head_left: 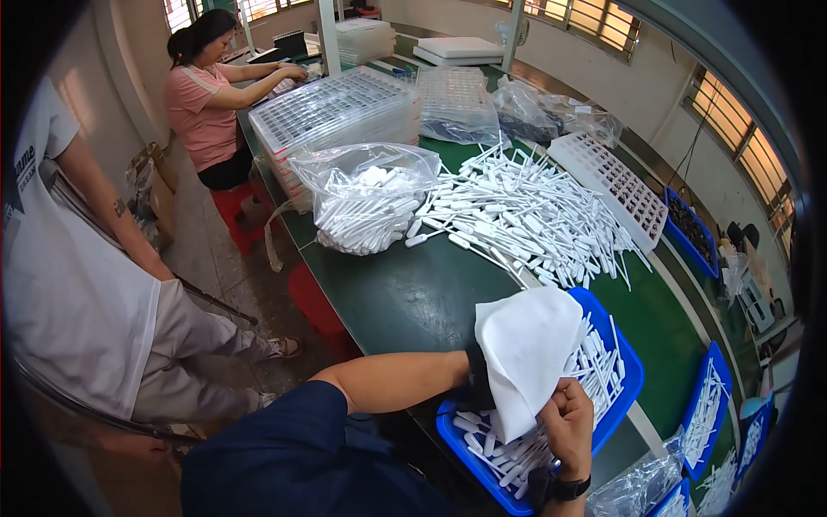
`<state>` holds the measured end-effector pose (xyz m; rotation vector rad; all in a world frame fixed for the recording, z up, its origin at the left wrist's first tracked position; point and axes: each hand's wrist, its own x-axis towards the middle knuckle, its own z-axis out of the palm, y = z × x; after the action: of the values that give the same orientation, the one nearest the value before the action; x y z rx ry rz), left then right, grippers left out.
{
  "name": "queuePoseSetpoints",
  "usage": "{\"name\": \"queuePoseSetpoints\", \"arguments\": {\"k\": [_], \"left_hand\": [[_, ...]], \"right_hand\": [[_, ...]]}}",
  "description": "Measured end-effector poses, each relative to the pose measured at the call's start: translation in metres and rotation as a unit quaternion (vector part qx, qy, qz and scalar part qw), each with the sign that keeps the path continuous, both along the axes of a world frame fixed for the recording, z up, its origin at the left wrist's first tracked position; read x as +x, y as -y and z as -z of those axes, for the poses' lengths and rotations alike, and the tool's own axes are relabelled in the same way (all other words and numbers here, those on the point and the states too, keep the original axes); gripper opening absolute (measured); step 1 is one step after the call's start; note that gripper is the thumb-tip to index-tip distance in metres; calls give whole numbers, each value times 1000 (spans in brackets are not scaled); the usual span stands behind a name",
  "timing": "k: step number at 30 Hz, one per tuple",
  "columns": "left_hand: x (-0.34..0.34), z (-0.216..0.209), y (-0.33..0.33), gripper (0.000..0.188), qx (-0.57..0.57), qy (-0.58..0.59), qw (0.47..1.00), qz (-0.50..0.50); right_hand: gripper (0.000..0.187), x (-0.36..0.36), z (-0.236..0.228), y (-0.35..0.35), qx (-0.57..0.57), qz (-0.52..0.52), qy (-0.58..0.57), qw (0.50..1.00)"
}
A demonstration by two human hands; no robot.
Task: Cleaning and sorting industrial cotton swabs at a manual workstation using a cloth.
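Observation:
A white cloth (527, 345) hangs over the blue tray (633, 366), which holds many white plastic droppers (594, 379) with long thin stems. My left forearm (405, 381) reaches in from the lower left, a dark band at its wrist. The cloth covers my left hand, so its fingers are hidden. My right hand (567, 422), with a dark watch on the wrist, is closed and pinches the cloth's lower right edge. Beyond the tray lies a large loose pile of similar white droppers (525, 211), with a clear bag (370, 194) of more beside it.
Stacked clear trays (336, 112) stand at the far left of the green table (405, 293). A white perforated rack (612, 185) lies behind the pile. More blue trays (706, 409) line the right. One person (207, 95) sits at the far end; another (86, 258) stands close left.

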<state>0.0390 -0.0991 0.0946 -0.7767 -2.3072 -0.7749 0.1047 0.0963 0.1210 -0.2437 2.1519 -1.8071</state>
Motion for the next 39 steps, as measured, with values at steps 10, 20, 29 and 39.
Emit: {"name": "queuePoseSetpoints", "arguments": {"k": [10, 20, 29, 39], "left_hand": [[-10, 55, -41, 35, 210, 245, 913, 248], [-13, 88, -57, 34, 363, 431, 700, 439], [11, 57, -41, 43, 455, 511, 559, 468], [3, 80, -68, 35, 510, 573, 438, 468]], "right_hand": [[21, -5, -10, 6, 27, 119, -15, 992], [31, -17, 20, -18, -31, 196, -197, 960], [40, -18, 22, -21, -142, 245, -152, 947], [38, -23, 21, -23, -148, 262, -147, 942]]}}
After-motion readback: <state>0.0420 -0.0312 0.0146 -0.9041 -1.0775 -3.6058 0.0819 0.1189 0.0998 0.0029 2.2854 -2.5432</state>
